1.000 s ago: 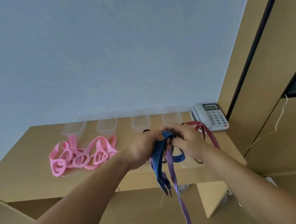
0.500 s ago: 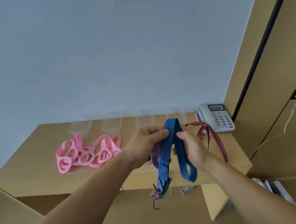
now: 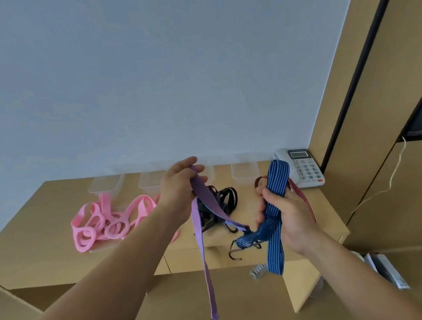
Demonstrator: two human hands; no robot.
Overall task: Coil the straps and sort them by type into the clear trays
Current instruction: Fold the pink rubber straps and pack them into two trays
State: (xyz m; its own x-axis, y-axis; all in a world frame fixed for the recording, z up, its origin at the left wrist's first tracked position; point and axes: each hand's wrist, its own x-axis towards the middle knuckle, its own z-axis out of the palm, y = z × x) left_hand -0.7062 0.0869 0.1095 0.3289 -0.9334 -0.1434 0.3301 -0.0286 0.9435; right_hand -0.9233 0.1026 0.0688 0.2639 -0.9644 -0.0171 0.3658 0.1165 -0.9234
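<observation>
Separation under way: my hands, together on one bundle half second ago, now apart. Left hand [image 3: 179,189] fisted round purple strap [image 3: 205,264], tail hanging free. Right hand [image 3: 287,214] clamped round blue striped strap [image 3: 275,252], folded over fist. Hook ends [image 3: 243,243] apparently still snagged between hands; free before coiling. Beyond: black straps [image 3: 227,193], pink straps [image 3: 99,223] loose on desk [image 3: 44,242]. Clear trays [image 3: 107,185] along back edge, well apart from held straps; sorting of these pending.

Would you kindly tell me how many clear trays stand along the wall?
4 clear trays: one behind the pink straps, the next right of it, one partly behind the left hand, one left of the telephone. Others may be hidden under straps.
</observation>
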